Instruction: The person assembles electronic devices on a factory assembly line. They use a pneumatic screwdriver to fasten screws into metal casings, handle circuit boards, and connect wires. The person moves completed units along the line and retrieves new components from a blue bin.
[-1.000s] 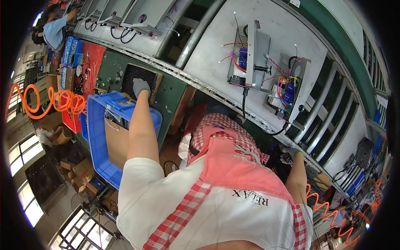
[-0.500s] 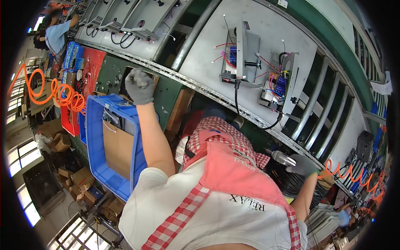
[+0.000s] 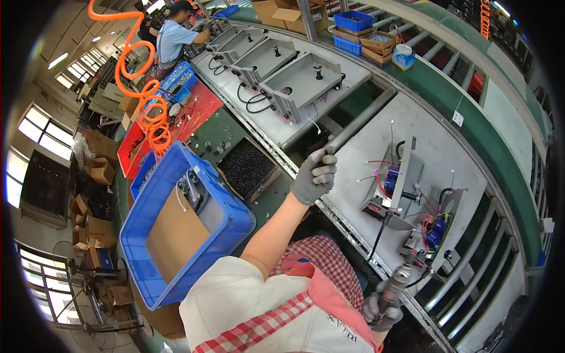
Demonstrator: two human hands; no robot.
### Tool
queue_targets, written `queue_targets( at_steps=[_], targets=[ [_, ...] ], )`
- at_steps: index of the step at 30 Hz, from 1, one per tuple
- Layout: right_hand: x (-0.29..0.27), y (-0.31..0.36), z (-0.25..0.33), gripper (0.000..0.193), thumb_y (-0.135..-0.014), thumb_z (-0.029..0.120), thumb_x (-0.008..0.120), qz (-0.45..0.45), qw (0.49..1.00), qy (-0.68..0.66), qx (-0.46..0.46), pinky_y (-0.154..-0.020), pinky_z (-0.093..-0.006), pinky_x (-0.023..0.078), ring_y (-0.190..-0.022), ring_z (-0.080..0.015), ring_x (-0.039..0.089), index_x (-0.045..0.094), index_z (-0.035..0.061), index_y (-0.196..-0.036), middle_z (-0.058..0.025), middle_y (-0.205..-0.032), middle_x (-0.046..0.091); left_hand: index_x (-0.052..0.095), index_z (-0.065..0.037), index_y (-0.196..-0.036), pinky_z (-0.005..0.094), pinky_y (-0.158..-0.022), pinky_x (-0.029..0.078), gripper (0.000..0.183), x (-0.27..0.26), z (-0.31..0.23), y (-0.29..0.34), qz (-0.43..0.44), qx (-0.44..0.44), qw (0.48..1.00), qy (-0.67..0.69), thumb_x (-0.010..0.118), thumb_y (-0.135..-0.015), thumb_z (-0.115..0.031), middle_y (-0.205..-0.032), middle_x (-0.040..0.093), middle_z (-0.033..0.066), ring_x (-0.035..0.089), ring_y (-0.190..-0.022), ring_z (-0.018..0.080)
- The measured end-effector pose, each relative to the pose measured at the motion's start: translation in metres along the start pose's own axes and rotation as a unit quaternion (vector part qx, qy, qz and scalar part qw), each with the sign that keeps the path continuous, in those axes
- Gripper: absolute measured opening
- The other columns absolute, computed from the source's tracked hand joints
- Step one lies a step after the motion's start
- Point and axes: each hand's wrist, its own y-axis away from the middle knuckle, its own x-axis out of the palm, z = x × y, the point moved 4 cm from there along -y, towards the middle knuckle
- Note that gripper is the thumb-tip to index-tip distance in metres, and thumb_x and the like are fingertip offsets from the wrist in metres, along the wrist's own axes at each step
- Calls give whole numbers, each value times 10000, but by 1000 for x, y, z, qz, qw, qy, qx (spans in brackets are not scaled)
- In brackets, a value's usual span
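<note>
So your right hand [image 3: 382, 309], in a grey glove, has its fingers wrapped around a silver tool [image 3: 398, 277], down at the near edge of the white worktop [image 3: 356, 156]. The tool's tip points up toward the closer of two wired metal units, the one with the blue part [image 3: 436, 230]; I can't tell if they touch. The other unit [image 3: 405, 179] sits just beyond it, also on the worktop, with red wires sticking out.

Your left hand [image 3: 316, 177], gloved too, is up in front of you with the fingers curled in toward the thumb. Can't tell if you're pinching anything there. It overlaps the near end of a metal roller [image 3: 366, 117], no idea if it's touching.

Over to your left there's a box of small black parts [image 3: 247, 170], then a blue bin [image 3: 234, 219] with a cardboard sheet [image 3: 176, 235] inside. An orange coiled hose [image 3: 154, 115] hangs past that, beyond the bin.
</note>
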Motion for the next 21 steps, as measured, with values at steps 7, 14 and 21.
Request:
queue_targets(
  at_steps=[7,14,21],
  targets=[
    [-43,-8,-77,639,-757,294,690,-220,931,292,3,-469,-257,431,-550,-144,537,438,11,-1272,-65,-723,556,566,-79,-947,143,-399,277,321,-58,51,45,-118,-68,956,-259,491,-986,-389,-757,497,-25,331,-517,30],
    [-42,25,-122,619,-768,308,729,-278,822,495,-36,-623,-238,439,-755,-77,521,496,35,-1273,4,-942,565,568,-22,-1059,161,-422,328,197,-88,112,110,-184,-124,893,-391,529,-978,-197,-775,527,5,396,-535,33],
    [-43,63,-150,485,-763,273,717,-292,803,520,-29,-686,-281,457,-771,-98,528,559,48,-1162,-20,-911,585,599,-4,-951,180,-388,273,223,-62,128,143,-186,-84,762,-614,547,-954,-221,-640,462,-22,331,-445,21]
  ],
)
